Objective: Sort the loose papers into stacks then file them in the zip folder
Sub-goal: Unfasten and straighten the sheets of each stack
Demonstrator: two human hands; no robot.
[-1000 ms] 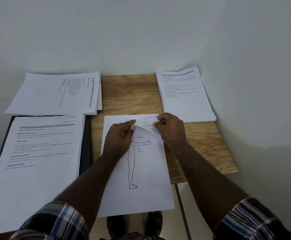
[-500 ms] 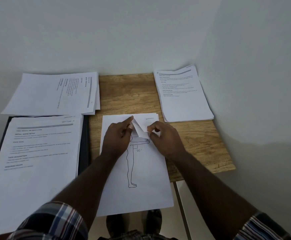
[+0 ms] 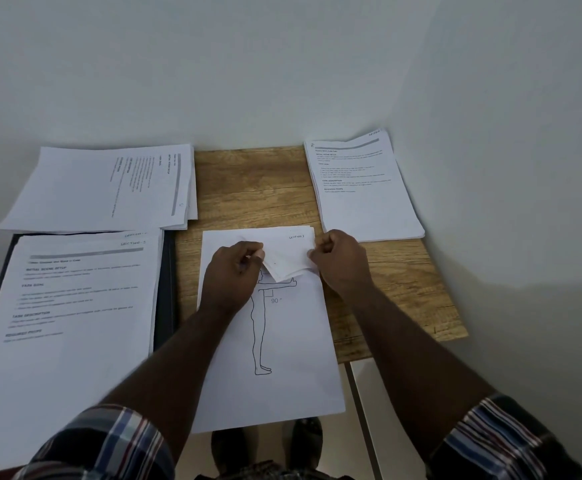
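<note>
- Left hand [image 3: 232, 275] and right hand [image 3: 339, 259], both knuckles-up, pinch the folded-down top corner of a white figure-drawing sheet [image 3: 282, 341].
- The sheet tops a small pile on the wooden desk [image 3: 255, 188].

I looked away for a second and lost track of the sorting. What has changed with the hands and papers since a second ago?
The folded-down top corner of the figure-drawing sheet now reaches further down, showing more of the page beneath. The left hand, earlier flat with one finger out, now pinches the flap's left edge; the right hand still grips its right edge. The three other paper stacks have not moved.
</note>
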